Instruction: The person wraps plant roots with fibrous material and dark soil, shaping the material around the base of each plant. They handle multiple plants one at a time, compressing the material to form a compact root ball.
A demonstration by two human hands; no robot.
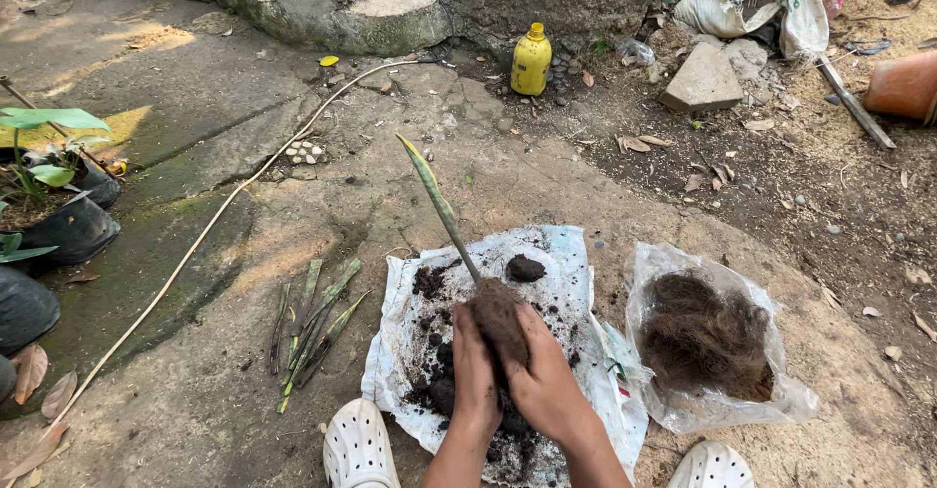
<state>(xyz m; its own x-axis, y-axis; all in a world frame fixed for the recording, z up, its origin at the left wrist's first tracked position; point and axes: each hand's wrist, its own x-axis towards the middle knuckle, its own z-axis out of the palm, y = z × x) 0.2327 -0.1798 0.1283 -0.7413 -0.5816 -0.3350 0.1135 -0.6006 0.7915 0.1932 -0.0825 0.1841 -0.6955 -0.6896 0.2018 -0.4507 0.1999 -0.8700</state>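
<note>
soil ball around a cutting, clasped by left hand and right hand.

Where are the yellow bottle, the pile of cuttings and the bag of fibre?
yellow bottle [531, 61], head view, middle of body
cuttings [314, 324], head view, middle of pile
fibre bag [656, 262], head view, clear plastic rim

Outdoor garden yard: cracked concrete ground, bare soil with debris, bagged seedlings, terracotta pot, plant cuttings.
</note>
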